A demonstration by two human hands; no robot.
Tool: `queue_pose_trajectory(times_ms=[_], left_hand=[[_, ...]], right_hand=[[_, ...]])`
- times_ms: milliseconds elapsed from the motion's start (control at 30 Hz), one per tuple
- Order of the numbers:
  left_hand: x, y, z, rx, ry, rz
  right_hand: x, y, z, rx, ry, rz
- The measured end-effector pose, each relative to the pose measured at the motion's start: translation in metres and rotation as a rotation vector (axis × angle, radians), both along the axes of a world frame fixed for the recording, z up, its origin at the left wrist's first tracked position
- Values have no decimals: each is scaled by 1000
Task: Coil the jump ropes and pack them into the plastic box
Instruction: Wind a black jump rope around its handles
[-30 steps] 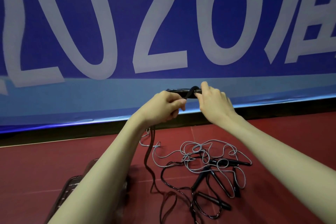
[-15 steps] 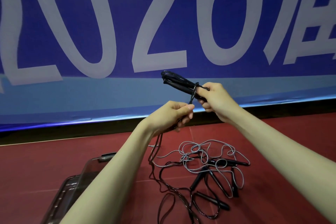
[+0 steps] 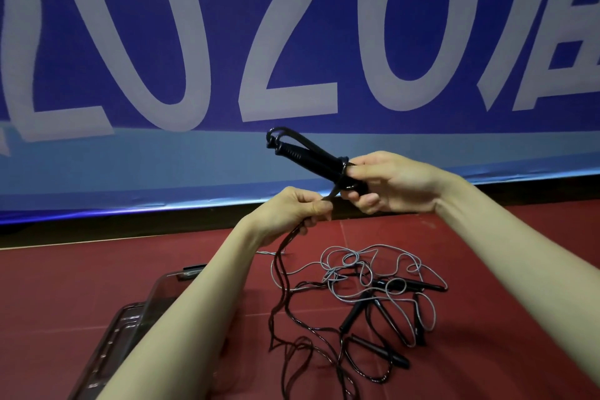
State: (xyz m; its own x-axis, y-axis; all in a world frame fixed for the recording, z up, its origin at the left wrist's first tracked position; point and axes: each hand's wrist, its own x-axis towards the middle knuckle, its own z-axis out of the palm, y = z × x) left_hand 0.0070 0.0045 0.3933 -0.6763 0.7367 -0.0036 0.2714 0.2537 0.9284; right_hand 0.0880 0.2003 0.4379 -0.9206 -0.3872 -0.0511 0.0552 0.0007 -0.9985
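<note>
Right hand [image 3: 393, 183], centre right of frame, grips the near ends of two black handles [image 3: 311, 157] held together; the handles are ribbed, roughly cylindrical, and point up-left toward the banner [image 3: 292, 26]. A dark cord [image 3: 282, 273] loops over the handles' far tips and is wrapped once around them just beside the right fingers.

Left hand [image 3: 292, 209], centre frame, lower than the right, pinches the same cord between thumb and curled fingers. From it the cord hangs in doubled strands to the floor [image 3: 81, 286] and trails out of the bottom edge; its end is cut off.

Lower centre-right on the floor: tangle of ropes [image 3: 373, 286]. One cord is thin, grey and looped many times; the others are dark and glossy. Several slim black tapered handles lie among the loops. Which cord joins which handle cannot be made out.

Box [image 3: 162, 289], lower left: clear plastic, rounded rim, dark latch on its far edge. The left forearm covers most of it; contents not visible. A ridged clear panel lies beside it, cut off by the frame.

Floor: dull red, matte. Banner: blue fabric, large pale numerals.
</note>
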Motion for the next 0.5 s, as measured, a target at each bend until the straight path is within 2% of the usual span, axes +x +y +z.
queue_pose_trajectory(times_ms=[233, 500], left_hand=[[-2, -14, -3, -26, 116, -45], [-2, -22, 15, -254, 344, -49]], right_hand=[[1, 1, -4, 188, -8, 142], [2, -4, -12, 526, -170, 261]])
